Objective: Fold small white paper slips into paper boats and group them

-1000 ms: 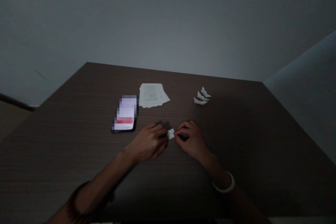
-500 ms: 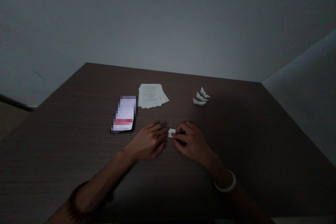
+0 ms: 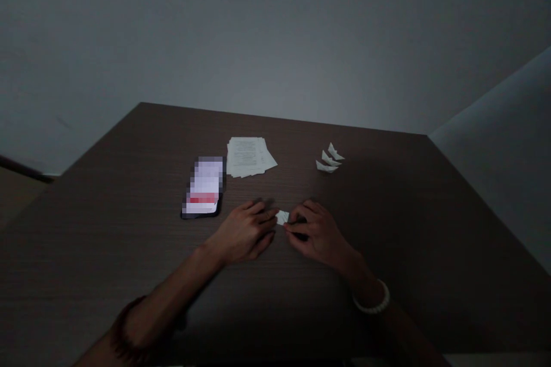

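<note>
Carefully, a paper scrap [image 3: 282, 217] is pinched between left hand [image 3: 243, 234] and right hand [image 3: 316, 233].
Fingers [image 3: 289, 228] are pressed narrow on it for steadiness; paper boats [image 3: 329, 159] are set far right on the desk [image 3: 129, 252].

This seems to be a plain indoor room, maybe a small office or a study at home; I cannot tell which. A dark wood-grain desk [image 3: 129, 241] stands against a bare grey wall [image 3: 275, 40]. Just beyond the left hand [image 3: 243, 234] lie a smartphone [image 3: 202, 188] and, a little farther, a stack of printed papers [image 3: 251, 156], so it looks like a place for desk work.
</note>
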Available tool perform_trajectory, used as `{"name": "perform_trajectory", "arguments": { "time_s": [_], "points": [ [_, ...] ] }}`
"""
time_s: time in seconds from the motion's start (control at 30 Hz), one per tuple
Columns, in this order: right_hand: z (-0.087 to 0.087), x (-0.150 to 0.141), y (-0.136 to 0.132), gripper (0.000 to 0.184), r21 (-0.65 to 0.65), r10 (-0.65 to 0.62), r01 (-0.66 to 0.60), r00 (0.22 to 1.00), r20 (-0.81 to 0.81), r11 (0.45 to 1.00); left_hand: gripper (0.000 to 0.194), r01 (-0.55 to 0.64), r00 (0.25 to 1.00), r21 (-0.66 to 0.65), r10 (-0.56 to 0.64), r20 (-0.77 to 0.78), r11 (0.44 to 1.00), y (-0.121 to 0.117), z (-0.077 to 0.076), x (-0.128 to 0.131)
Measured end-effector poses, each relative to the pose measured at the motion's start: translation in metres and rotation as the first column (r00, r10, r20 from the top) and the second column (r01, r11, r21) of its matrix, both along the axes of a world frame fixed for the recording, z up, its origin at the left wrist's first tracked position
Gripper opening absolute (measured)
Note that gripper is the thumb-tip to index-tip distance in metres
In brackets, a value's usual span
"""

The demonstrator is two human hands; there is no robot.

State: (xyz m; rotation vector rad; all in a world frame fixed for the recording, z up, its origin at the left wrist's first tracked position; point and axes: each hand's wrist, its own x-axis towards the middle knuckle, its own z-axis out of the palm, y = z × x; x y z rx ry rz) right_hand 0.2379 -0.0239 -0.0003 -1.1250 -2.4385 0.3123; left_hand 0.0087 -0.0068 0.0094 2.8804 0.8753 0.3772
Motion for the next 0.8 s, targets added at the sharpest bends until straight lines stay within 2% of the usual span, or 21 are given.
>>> {"name": "perform_trajectory", "arguments": {
  "time_s": [0.27, 0.33, 0.47, 0.8],
  "points": [
    [-0.006, -0.006, 0.003, 0.008, -0.022, -0.092, 0.09, 0.98, -0.177, 0.996, 0.022, -0.004, 0.997, -0.021, 0.006, 0.073, 1.0, 0.002, -0.003, 0.0],
    [-0.005, -0.008, 0.005, 0.011, -0.033, -0.117, 0.113, 0.98, -0.161, 0.993, 0.022, -0.007, 0.995, -0.019, 0.008, 0.103, 1.0, 0.003, -0.005, 0.0],
    [-0.001, -0.009, 0.006, 0.029, -0.068, -0.151, 0.145, 0.983, -0.105, 0.987, 0.022, -0.031, 0.986, -0.026, 0.035, 0.166, 0.999, 0.006, -0.01, 0.002],
    [-0.004, -0.012, 0.008, 0.022, -0.11, -0.23, 0.217, 0.964, -0.13, 0.97, 0.02, -0.076, 0.977, -0.069, 0.088, 0.195, 0.995, 0.008, -0.014, 0.004]
  ]
}}
